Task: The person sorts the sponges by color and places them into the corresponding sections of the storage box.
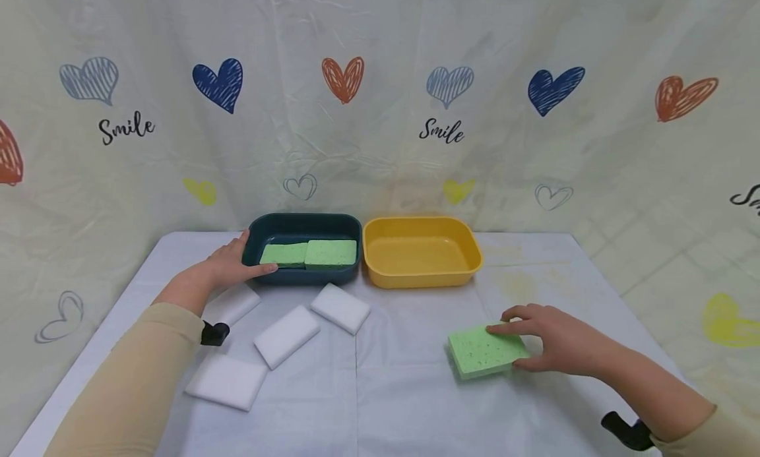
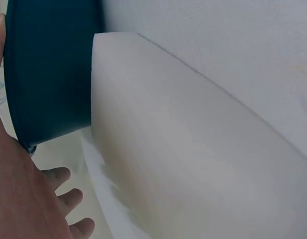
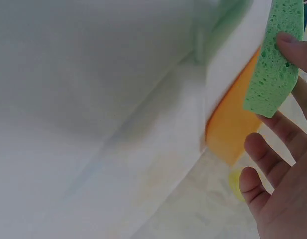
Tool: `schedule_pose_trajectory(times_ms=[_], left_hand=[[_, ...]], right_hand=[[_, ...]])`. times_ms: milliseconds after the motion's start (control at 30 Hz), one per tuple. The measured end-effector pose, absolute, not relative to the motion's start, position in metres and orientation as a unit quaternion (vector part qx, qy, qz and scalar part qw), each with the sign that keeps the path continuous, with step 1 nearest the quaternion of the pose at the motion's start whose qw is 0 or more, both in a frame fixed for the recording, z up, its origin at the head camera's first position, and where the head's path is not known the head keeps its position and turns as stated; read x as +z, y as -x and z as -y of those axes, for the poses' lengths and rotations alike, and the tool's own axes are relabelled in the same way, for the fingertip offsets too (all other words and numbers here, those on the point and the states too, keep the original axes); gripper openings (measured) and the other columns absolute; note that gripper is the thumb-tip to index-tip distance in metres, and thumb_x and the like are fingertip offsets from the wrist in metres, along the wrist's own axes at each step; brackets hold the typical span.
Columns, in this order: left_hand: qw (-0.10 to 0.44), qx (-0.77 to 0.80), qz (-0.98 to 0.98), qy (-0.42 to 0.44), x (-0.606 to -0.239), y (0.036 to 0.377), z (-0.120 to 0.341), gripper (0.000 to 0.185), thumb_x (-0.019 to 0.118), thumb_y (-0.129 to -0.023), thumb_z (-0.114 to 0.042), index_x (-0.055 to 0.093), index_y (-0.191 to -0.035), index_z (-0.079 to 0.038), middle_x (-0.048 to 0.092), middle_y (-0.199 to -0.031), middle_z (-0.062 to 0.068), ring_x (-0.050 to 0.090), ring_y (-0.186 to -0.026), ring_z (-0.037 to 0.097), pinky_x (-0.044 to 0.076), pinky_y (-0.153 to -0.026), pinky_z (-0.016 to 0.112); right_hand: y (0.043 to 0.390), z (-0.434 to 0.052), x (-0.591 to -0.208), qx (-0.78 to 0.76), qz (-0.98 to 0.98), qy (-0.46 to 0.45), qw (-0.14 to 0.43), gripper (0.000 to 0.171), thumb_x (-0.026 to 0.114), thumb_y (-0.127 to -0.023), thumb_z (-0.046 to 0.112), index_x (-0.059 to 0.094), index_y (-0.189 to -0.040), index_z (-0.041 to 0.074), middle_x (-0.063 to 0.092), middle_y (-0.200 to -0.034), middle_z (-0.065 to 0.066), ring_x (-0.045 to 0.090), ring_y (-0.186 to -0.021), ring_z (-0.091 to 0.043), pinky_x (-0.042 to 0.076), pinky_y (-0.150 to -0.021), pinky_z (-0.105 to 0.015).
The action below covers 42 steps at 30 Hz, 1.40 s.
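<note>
A dark teal tub (image 1: 309, 277) stands at the back of the table with two green sponges (image 1: 330, 254) lying side by side in it. My left hand (image 1: 227, 263) rests on its left end, the thumb over the front rim and the other fingers spread along the side. At the right, my right hand (image 1: 552, 340) pinches a porous light green sponge (image 1: 477, 353) by its right end, thumb on the near side and fingers on the far side. The sponge's shadow shows just below it. In the right wrist view, three fingers extend free of the sponge (image 3: 280, 64).
A yellow tub (image 1: 423, 279) stands right beside the teal one. Several white rectangular blocks lie at the left front, one white block (image 1: 231, 303) partly behind the left wrist. A heart-printed curtain (image 1: 380, 140) hangs behind the white-covered table (image 1: 404, 391).
</note>
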<state>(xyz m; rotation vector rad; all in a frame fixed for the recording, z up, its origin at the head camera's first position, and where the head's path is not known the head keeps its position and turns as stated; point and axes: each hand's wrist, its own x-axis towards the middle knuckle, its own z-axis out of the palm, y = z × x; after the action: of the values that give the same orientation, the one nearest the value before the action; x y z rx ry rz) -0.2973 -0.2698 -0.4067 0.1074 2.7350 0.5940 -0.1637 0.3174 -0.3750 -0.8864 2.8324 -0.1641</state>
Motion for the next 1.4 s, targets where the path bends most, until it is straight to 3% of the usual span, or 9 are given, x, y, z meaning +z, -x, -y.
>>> schedule_pose_trajectory(times_ms=[433,633,900,1067,1400], left_hand=[[0.171,0.204,-0.964,-0.029,-0.408,0.294,0.276,0.133,0.053,-0.078,-0.084,-0.012,-0.155,0.002,0.001,-0.157,0.038,0.005,-0.143,0.057,0.013,-0.113,0.068],[0.174,0.196,-0.965,-0.028,-0.407,0.292,0.274,0.13,0.053,-0.081,-0.081,-0.013,-0.154,0.004,0.001,-0.157,0.038,0.004,-0.143,0.057,0.013,-0.113,0.068],[0.169,0.209,-0.963,-0.019,-0.413,0.297,0.279,0.137,0.051,-0.072,-0.09,-0.014,-0.156,-0.002,-0.001,-0.159,0.034,0.003,-0.144,0.055,0.011,-0.113,0.068],[0.165,0.214,-0.962,-0.025,-0.412,0.298,0.28,0.138,0.05,-0.071,-0.091,-0.014,-0.156,-0.002,-0.002,-0.159,0.034,0.001,-0.144,0.055,0.009,-0.113,0.069],[0.169,0.209,-0.963,-0.021,-0.401,0.292,0.267,0.13,0.053,-0.079,-0.082,-0.011,-0.156,0.0,0.001,-0.159,0.034,0.004,-0.144,0.054,0.013,-0.114,0.066]], right_hand=[[0.196,-0.288,-0.357,-0.085,-0.945,0.314,0.016,0.059,0.084,-0.079,0.033,0.063,-0.134,0.037,0.06,-0.131,-0.002,0.057,-0.118,-0.03,0.052,-0.092,-0.049],[0.22,-0.261,-0.351,-0.094,-0.951,0.295,0.022,0.058,0.083,-0.081,0.033,0.063,-0.135,0.035,0.057,-0.135,-0.008,0.052,-0.123,-0.034,0.05,-0.095,-0.052],[0.249,-0.216,-0.343,-0.106,-0.957,0.269,0.033,0.056,0.078,-0.084,0.038,0.06,-0.138,0.037,0.052,-0.141,-0.009,0.052,-0.121,-0.033,0.051,-0.092,-0.05],[0.269,-0.183,-0.342,-0.125,-0.952,0.279,0.027,0.056,0.077,-0.085,0.04,0.06,-0.138,0.035,0.054,-0.139,-0.008,0.052,-0.121,-0.032,0.049,-0.096,-0.048],[0.304,-0.113,-0.342,-0.155,-0.95,0.269,0.045,0.057,0.073,-0.087,0.046,0.056,-0.141,0.038,0.049,-0.144,-0.004,0.051,-0.124,-0.029,0.047,-0.098,-0.045]])
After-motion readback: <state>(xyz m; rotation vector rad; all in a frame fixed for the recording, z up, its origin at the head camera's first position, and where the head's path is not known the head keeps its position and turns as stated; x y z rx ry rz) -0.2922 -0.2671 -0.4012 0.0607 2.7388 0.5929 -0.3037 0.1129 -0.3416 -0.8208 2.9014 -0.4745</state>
